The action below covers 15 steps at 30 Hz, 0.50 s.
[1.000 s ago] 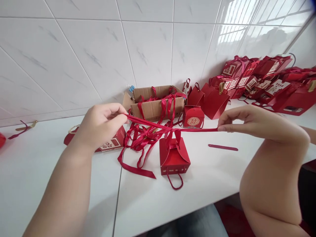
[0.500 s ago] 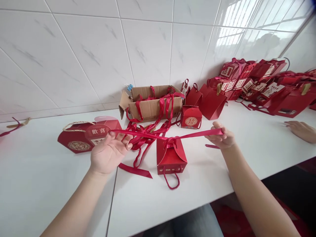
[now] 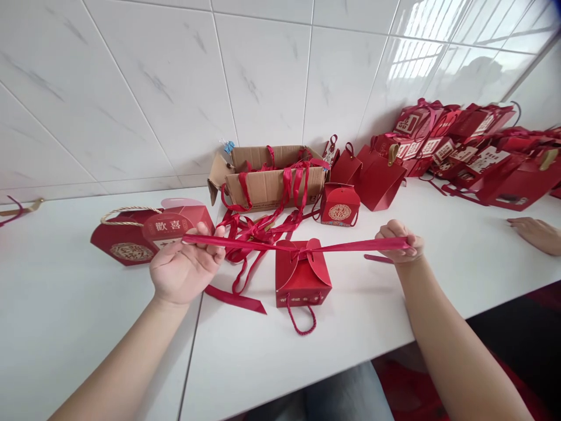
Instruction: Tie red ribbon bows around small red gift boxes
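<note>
Through my head feed, the left hand (image 3: 180, 270) pinches one end of a red satin ribbon (image 3: 359, 245); the right hand (image 3: 401, 232) clasps the other in curled fingers. I read it taut across the top of a red gift box (image 3: 302, 283), upright between them on the white table (image 3: 350, 327). Beyond: ribbon tangle (image 3: 252, 234), open cardboard box (image 3: 265, 188).

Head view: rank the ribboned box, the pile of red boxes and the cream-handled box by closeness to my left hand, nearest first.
1. Cream-handled box: just behind the left hand, extending to its left.
2. Ribboned box: to its right, between the two hands.
3. Pile of red boxes: far right, against the wall.
</note>
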Available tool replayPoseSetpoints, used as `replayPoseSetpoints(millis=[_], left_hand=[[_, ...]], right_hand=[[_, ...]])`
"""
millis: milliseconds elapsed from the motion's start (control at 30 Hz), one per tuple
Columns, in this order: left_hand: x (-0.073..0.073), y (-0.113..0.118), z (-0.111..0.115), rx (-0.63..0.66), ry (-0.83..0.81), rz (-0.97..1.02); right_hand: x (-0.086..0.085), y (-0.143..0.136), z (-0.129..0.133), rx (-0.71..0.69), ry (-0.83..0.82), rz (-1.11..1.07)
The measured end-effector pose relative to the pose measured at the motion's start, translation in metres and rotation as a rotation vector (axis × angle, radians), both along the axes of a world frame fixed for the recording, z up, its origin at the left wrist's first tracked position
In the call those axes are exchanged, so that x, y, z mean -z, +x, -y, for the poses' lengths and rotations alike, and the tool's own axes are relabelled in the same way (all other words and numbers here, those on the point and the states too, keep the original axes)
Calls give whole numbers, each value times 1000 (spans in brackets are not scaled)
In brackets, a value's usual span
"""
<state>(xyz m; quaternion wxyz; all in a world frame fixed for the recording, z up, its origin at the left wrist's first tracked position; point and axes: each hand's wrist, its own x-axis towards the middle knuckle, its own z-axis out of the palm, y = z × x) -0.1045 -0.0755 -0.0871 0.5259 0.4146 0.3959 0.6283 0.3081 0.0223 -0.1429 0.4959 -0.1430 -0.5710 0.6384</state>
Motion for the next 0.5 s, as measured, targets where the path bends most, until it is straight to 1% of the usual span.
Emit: replayPoseSetpoints(millis=[67, 133, 200, 233, 300, 367, 433, 500], left_hand=[[-4, 1, 1, -21, -10, -52], [-8, 0, 0, -31, -25, -54], [-9, -3, -1, -25, -44, -13], [-8, -5, -3, -19, -51, 14], [-5, -11, -6, -13, -45, 106], [0, -16, -11, 23, -54, 246], [6, -20, -16, 52, -58, 416], [11, -21, -20, 66, -62, 525]], right_hand=[[0, 2, 0, 15, 10, 0], [0, 4, 1, 29, 7, 28], [1, 6, 1, -5, -1, 66], [1, 7, 1, -45, 3, 71], [4, 10, -1, -162, 42, 24], [8, 13, -4, -264, 89, -42], [13, 18, -7, -311, 118, -66], [17, 23, -10, -311, 117, -47]])
